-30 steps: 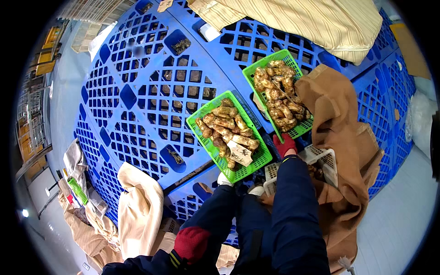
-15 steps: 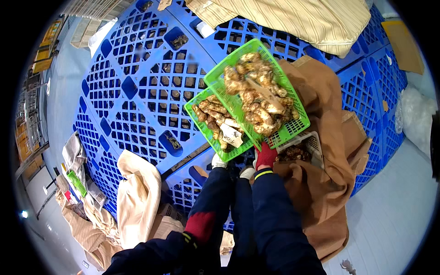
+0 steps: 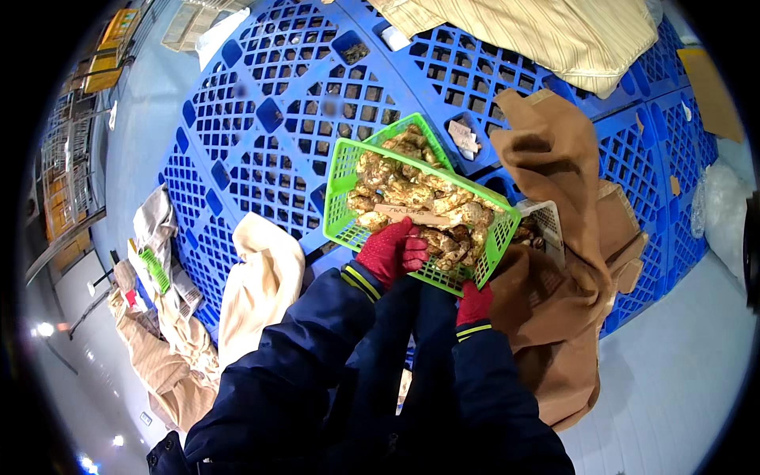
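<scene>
A bright green plastic basket (image 3: 342,178) full of knobbly, tan-and-brown rootlike pieces (image 3: 408,194) is raised in front of me. Across the pieces lies a strip of brown cardboard with handwriting, a tag (image 3: 412,214). My left hand (image 3: 389,252), in a red glove, has its fingers curled over the near side of the basket, fingertips at the tag's lower edge. My right hand (image 3: 473,304), also red-gloved, is closed on the basket's near right corner. Behind and partly below it sits a second green basket (image 3: 422,123) with similar pieces, mostly hidden.
Blue lattice pallets (image 3: 293,103) spread underneath. Brown cloth (image 3: 554,309) lies to the right, partly over a pale basket (image 3: 546,222). Beige cloths lie at the left (image 3: 257,261) and far side (image 3: 538,36). A loose cardboard tag (image 3: 461,136) rests on the pallet.
My left hand has come up from low beside my leg to the raised basket. That basket has turned, its long side now running across my view, and the other basket is more covered.
</scene>
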Motion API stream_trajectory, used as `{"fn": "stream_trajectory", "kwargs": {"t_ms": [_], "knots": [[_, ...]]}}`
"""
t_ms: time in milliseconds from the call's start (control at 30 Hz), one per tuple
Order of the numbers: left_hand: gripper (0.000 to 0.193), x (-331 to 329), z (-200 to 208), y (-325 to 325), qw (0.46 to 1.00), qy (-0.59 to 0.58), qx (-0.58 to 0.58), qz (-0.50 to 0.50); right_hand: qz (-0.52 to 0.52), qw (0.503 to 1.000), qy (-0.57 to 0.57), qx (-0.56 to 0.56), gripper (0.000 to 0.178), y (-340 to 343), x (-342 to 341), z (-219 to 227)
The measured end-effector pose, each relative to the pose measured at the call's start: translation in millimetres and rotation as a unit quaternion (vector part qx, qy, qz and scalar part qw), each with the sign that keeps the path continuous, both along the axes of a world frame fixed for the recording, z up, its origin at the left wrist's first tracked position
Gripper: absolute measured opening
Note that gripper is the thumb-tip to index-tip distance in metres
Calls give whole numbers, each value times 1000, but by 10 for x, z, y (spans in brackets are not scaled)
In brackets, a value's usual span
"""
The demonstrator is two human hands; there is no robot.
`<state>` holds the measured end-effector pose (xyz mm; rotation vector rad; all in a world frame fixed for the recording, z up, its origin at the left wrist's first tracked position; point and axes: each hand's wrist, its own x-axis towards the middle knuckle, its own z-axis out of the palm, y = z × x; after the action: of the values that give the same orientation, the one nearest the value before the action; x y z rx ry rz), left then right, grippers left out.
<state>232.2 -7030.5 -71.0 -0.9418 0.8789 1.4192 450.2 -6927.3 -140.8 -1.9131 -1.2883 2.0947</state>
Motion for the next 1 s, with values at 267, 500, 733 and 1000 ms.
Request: {"fn": "stream_trajectory", "kwargs": {"t_ms": [267,500,733,1000], "knots": [[18,558,105,-440,995,21,85,48,-120,985,72,-97,40,-81,-19,520],[20,553,356,-345,996,53,-62,-38,-122,984,81,-103,50,-48,6,690],[22,346,396,-227,990,67,-72,-106,-127,985,58,-102,37,-130,-43,654],[50,454,305,-1046,946,106,-204,-230,-131,984,64,-99,30,-331,115,472]]}}
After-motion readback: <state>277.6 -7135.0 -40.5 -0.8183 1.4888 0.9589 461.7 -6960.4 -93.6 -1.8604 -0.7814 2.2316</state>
